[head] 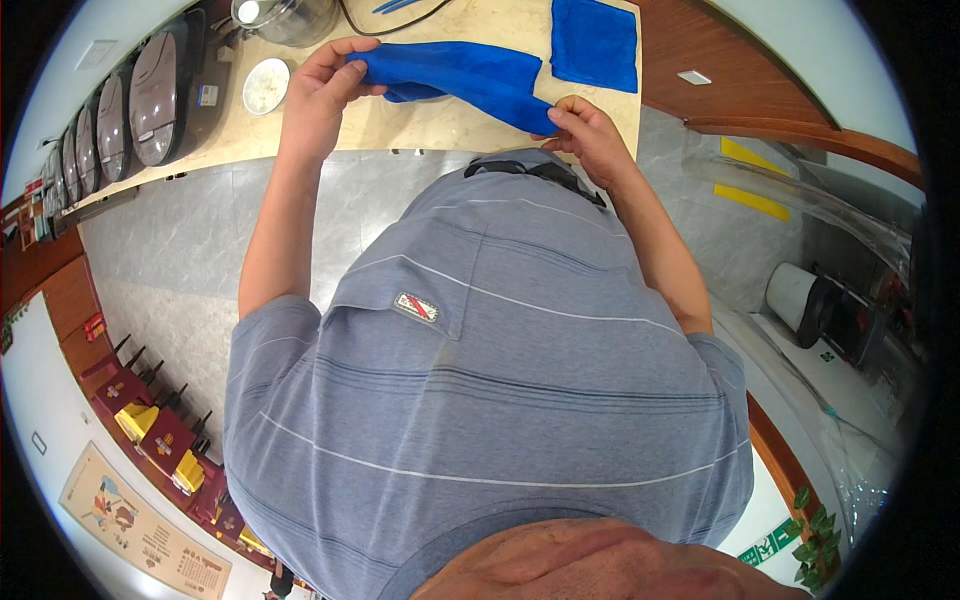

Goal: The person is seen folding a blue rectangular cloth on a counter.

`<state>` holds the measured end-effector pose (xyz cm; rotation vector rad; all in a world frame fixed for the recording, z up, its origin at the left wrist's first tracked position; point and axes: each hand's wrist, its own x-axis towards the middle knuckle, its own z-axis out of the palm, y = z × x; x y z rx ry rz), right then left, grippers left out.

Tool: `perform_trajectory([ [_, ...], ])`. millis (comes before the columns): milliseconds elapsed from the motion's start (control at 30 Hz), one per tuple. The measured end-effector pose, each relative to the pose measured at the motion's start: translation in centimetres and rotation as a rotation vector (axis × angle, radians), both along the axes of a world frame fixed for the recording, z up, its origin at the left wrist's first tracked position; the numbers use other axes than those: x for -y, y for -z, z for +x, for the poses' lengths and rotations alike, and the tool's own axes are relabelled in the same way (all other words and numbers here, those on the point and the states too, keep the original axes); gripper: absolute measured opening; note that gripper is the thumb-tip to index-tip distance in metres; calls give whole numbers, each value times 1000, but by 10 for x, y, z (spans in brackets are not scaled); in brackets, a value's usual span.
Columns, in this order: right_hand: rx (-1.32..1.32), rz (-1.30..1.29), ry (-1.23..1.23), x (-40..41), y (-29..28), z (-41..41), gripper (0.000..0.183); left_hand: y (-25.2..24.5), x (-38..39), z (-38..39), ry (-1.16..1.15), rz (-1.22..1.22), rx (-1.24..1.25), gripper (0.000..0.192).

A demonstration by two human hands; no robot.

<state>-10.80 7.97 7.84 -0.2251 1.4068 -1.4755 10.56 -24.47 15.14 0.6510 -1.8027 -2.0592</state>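
Note:
A blue cloth (465,71) is stretched between my two hands above the near edge of the cream-coloured table (360,124). My left hand (334,79) pinches its left end between thumb and fingers. The right end is gripped by my right hand (581,135), lower and close to the table's front edge. The cloth is partly folded over and hangs loosely in the middle. Flat on the table, at the right back corner, lies a second blue cloth (594,45), squarish, not touched by either hand.
A white bowl (266,86) with pale contents stands left of my left hand. Behind it are a clear container (289,19), a black cable (375,34) and blue sticks (396,6). Several rice cookers (156,97) line the left side. A wooden panel (720,67) borders the right.

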Motion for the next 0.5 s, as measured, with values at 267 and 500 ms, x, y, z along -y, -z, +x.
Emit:
perform_trajectory([
  [267,42,-99,40,4,10,-4,20,-4,2,-7,9,2,-6,29],
  [500,-30,-158,38,6,4,-12,29,-8,3,-10,1,10,5,28],
])
